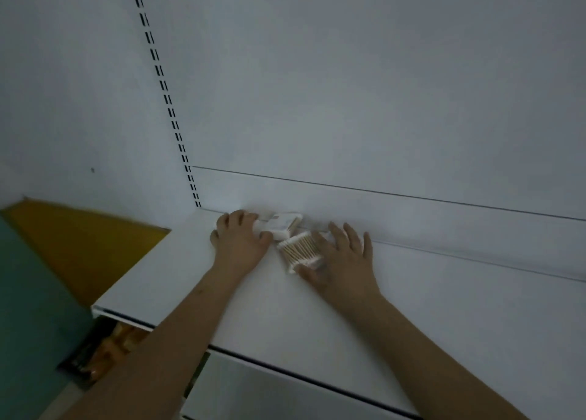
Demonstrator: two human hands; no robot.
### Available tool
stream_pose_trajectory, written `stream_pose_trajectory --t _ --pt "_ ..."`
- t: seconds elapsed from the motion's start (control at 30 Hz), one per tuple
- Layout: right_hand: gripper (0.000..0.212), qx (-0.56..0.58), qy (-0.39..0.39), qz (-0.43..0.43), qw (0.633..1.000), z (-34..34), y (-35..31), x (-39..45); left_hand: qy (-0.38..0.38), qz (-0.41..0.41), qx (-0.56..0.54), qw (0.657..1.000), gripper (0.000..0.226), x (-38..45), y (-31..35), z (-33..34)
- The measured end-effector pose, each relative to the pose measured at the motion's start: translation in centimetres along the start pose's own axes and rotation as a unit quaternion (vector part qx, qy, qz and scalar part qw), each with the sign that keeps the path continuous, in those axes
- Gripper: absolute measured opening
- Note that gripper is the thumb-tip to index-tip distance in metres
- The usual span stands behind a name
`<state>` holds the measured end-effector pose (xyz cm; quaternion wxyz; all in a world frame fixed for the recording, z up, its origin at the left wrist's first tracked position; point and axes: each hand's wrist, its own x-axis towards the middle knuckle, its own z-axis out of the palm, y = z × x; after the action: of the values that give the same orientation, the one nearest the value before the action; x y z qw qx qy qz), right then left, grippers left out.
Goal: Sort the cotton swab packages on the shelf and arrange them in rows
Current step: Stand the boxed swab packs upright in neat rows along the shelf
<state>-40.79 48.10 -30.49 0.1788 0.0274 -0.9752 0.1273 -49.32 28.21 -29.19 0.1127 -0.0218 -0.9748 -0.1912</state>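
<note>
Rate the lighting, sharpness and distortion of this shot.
Head view: dim, bluish light with dark corners; the shelf brightest near its back corner. Soft throughout; label print on the package under the left hand unreadable, the right hand slightly smeared. Wide-angle lens tilts the slotted upright.

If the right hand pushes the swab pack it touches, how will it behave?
The swab pack looks small and flat, so it will probably slide on the smooth shelf rather than tip. Likely light; the right hand moves it with spread fingers.
</note>
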Motion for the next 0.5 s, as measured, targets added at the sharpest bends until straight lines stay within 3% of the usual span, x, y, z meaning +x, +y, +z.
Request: stream_pose_trajectory --t 0.3,0.43,0.5 --pt "0.062 0.033 0.033 -0.114 0.992 0.0 0.1 0.0 0.059 -0.096 -0.052 0.992 0.073 0.6 -0.8 0.5" --pt "0.043 0.013 0.064 -0.139 0.988 -0.1 0.1 -0.2 0.105 -0.106 -0.15 0.978 0.066 0.3 -1.0 -0.2" --pt "0.037 0.029 0.075 -0.16 0.984 -0.1 0.2 -0.2 0.126 -0.071 -0.264 0.954 0.054 0.1 -0.9 -0.4"
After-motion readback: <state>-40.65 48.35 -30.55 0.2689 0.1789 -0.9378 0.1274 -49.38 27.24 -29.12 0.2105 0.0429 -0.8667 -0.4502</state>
